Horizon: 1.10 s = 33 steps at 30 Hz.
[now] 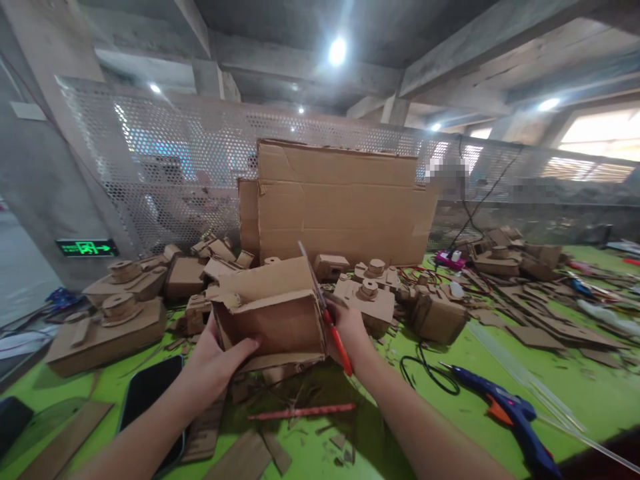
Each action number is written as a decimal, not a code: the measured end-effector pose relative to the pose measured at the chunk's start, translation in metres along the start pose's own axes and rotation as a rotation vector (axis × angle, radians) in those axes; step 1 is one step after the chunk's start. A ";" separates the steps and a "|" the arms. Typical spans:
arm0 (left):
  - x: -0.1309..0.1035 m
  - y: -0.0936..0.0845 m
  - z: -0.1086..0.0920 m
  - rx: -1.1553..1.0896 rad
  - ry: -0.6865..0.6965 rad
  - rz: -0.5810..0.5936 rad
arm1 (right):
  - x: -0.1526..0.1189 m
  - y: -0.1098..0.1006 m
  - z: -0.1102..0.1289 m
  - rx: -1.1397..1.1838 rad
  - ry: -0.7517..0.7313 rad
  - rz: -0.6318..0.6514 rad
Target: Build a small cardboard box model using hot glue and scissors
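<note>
An open cardboard box (285, 328) is held above the green table, its hollow side facing me. My left hand (223, 357) grips its lower left edge, thumb on the inside and fingers behind. Closed around a pair of red-handled scissors (339, 340) is my right hand (350, 327), at the box's right side. The blades point up along the right edge of the box; whether they touch or cut the cardboard I cannot tell. Below the box a red pencil-like stick (303, 411) lies among cardboard scraps.
A blue glue gun (505, 403) with a black cable lies at right. At left are a phone (150, 393) and a cardboard model (107, 333). More models and a large cardboard sheet (340, 207) stand behind. Flat scraps (555, 313) cover the far right.
</note>
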<state>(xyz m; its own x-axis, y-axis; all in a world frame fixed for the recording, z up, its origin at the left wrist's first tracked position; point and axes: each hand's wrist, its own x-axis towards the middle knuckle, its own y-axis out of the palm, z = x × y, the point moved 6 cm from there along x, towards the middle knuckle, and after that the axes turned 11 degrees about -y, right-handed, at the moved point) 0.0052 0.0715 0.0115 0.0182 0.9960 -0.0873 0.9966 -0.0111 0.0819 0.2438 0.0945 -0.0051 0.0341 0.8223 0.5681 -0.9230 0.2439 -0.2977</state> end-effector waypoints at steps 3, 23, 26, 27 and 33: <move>0.008 -0.007 -0.001 0.056 0.021 -0.033 | -0.001 0.004 0.003 0.083 0.059 -0.022; 0.011 0.008 0.018 -0.254 -0.169 0.237 | 0.002 -0.005 -0.004 0.647 0.174 -0.360; 0.007 0.013 0.019 -0.201 -0.204 0.276 | -0.001 0.003 -0.004 0.664 0.191 -0.292; 0.007 0.013 0.018 -0.185 -0.193 0.274 | -0.002 0.005 -0.004 0.657 0.194 -0.268; 0.010 0.006 0.011 -0.171 -0.032 0.240 | -0.004 0.017 -0.008 0.649 0.207 -0.172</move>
<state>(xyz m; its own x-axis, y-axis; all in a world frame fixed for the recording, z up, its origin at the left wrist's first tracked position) 0.0125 0.0800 -0.0003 0.2571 0.9634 -0.0761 0.9354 -0.2283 0.2699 0.2311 0.0998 -0.0187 0.2128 0.8962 0.3892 -0.9382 0.0762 0.3376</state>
